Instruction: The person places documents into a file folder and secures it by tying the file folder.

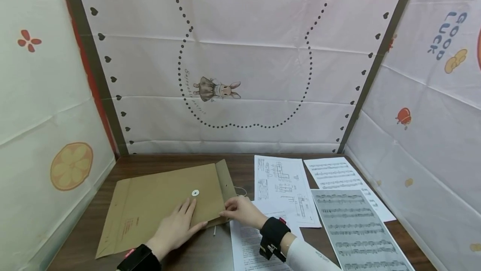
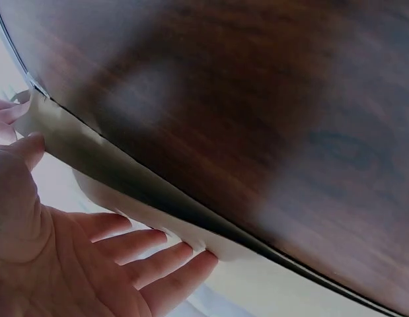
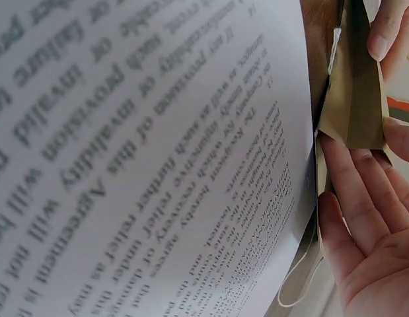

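one brown envelope [image 1: 161, 202]: left hand [image 1: 176, 227] rests on it straight-fingered, clasping nothing. right hand [image 1: 242, 211] pinches its flap [image 1: 225, 181].

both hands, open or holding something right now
Left hand: open, resting on the brown envelope.
Right hand: closed, pinching the envelope's flap.

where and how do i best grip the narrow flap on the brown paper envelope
Probably by its free edge, from the right: the flap juts past the envelope body there, with the right hand at its near corner. A thumb-and-finger pinch should suit such thin paper.
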Demonstrator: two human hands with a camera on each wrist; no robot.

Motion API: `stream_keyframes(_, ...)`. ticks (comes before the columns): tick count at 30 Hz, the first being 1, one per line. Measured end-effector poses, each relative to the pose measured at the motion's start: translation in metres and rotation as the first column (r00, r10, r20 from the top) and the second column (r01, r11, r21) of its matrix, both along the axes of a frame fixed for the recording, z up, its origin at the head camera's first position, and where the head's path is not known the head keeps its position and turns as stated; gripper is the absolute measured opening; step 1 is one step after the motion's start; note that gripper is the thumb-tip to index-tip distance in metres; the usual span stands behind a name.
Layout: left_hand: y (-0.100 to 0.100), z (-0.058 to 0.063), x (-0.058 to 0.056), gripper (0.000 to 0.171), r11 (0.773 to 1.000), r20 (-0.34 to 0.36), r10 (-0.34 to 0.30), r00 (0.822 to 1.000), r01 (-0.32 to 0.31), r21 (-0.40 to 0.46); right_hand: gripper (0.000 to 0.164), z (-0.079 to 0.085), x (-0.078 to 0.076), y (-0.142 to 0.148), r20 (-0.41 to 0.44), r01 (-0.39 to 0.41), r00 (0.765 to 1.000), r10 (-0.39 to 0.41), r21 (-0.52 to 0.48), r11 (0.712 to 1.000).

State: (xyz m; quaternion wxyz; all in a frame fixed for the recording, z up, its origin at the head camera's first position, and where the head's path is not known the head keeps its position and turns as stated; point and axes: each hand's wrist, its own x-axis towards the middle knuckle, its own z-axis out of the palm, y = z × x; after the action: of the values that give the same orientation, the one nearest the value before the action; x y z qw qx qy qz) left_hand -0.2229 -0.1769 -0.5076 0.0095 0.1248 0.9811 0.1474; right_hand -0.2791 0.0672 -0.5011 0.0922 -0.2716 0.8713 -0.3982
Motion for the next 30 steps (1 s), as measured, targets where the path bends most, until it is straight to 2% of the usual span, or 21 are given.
stream_keyframes(10,0.002,0.002,0.0,0.087,1.0,0.003,0.005,1.0,-0.005,-0.017,0.022,0.006,0.002,0.009,-0.028,0.003,1.0,-0.003,-0.007,1.0)
stream_keyframes(14,0.004,0.003,0.003,0.081,0.999,-0.032,-0.016,0.999,0.014,-0.046,0.022,0.01,0.001,0.019,-0.043,0.003,0.999,-0.004,-0.029,1.0)
stream_keyframes(20,0.013,0.004,0.013,0.072,0.996,-0.092,-0.069,0.993,0.063,-0.067,0.023,0.015,0.0,0.04,-0.059,0.025,0.998,-0.029,-0.063,0.998)
stream_keyframes(24,0.022,0.002,0.023,0.067,0.988,-0.167,-0.146,0.975,0.136,-0.073,0.024,0.019,0.003,0.059,-0.06,0.064,0.996,-0.067,-0.055,0.996)
stream_keyframes(28,0.031,0.002,0.034,0.064,0.969,-0.223,-0.24,0.945,0.221,-0.106,0.028,0.023,0.011,0.08,-0.047,0.112,0.993,-0.112,-0.01,0.994)
stream_keyframes(30,0.035,0.001,0.038,0.063,0.953,-0.247,-0.296,0.923,0.27,-0.135,0.032,0.024,0.016,0.091,-0.026,0.149,0.989,-0.148,0.023,0.989)
